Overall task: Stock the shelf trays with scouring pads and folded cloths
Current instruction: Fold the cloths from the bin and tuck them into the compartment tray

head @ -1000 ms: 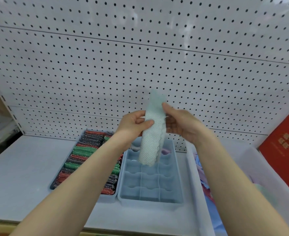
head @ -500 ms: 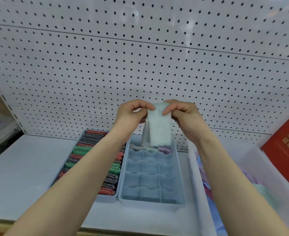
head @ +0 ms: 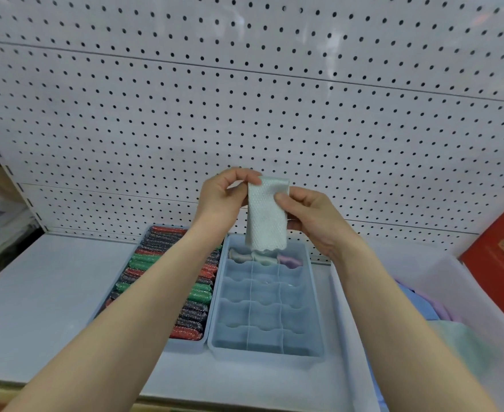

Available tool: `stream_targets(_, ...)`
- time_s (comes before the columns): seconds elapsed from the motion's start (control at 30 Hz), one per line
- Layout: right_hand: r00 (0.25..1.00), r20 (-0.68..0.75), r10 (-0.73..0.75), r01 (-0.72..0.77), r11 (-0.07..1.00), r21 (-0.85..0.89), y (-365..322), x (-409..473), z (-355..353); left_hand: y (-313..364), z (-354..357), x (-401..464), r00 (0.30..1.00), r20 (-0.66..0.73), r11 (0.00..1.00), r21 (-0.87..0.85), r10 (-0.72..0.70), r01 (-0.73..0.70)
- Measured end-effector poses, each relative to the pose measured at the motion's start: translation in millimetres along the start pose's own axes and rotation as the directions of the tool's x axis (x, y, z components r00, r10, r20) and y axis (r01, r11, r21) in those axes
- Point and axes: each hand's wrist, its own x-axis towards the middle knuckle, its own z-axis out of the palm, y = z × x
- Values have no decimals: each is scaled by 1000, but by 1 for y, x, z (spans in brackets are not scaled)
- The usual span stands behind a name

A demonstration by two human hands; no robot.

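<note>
- While both hands are raised in front of the pegboard (head: 274, 114), they hold one folded cloth (head: 265, 217) between them, pale mint with a dimpled weave.
- The left hand (head: 224, 200) pinches the cloth's top left edge with curled fingers and thumb; the right hand (head: 310, 215) pinches its right side, the thumb pressed on the front face.
- The cloth hangs upright, its scalloped lower edge just above the back row of the divided tray (head: 267, 350).
- That light blue tray has rows of three compartments; only the back row holds anything, small rolled cloths (head: 264, 258) in beige, pale green and lilac.
- Touching its left side, a second tray (head: 185, 347) is packed with scouring pads (head: 197, 292) in red, green and dark glittery bands.
- Writing: a red box (head: 503, 263) at the far right carries faint gold characters, too blurred to read. No brand or label shows on the trays or the cloth.
- Surface: both trays sit on a white shelf (head: 36, 292) backed by the white perforated pegboard, which has horizontal seams.
- To the right of the trays stands a translucent white bin (head: 345, 307) holding loose cloths (head: 441, 328) in blue, lilac and mint.
- At the far left, beyond the slotted shelf upright, blurred items sit on a neighbouring unit; I cannot tell what they are.
</note>
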Motion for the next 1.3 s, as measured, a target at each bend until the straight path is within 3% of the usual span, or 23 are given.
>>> stream_targets(0.07,995,-90,-44,45,999,10,0,2,0,-2,0,-2,996,28,995,-47,-82,84)
stream_targets(0.23,984,-157,-87,93,995,28,-5,6,2,-16,-1,-11,959,107,952,195,-262,238)
stream_targets(0.33,993,-17,-115,115,993,-5,-3,1,0,-17,-2,-11,943,19,943,45,-331,330)
stream_targets(0.43,969,179,-170,201,965,-169,2,-6,-2,-13,-3,-5,911,23,900,-142,-413,411)
stream_targets(0.53,961,188,-201,242,942,-234,1,-5,1,-7,-3,-1,892,51,859,-250,-449,447)
stream_targets(0.7,979,-35,-199,187,958,-218,1,0,-1,-11,-3,-3,910,64,890,-193,-409,413)
stream_targets(0.9,990,-112,-83,80,996,-37,3,3,0,-13,-2,-13,947,166,960,-14,-274,280)
stream_targets(1.07,988,-154,-34,39,999,25,6,3,5,-14,-7,-19,927,264,955,-57,-267,291)
stream_targets(1.17,992,-125,-1,3,1000,11,10,2,6,-21,-10,-20,960,181,971,145,-213,189)
stream_targets(1.3,998,30,57,-58,996,64,15,0,3,-27,-19,-20,976,92,980,40,-196,193)
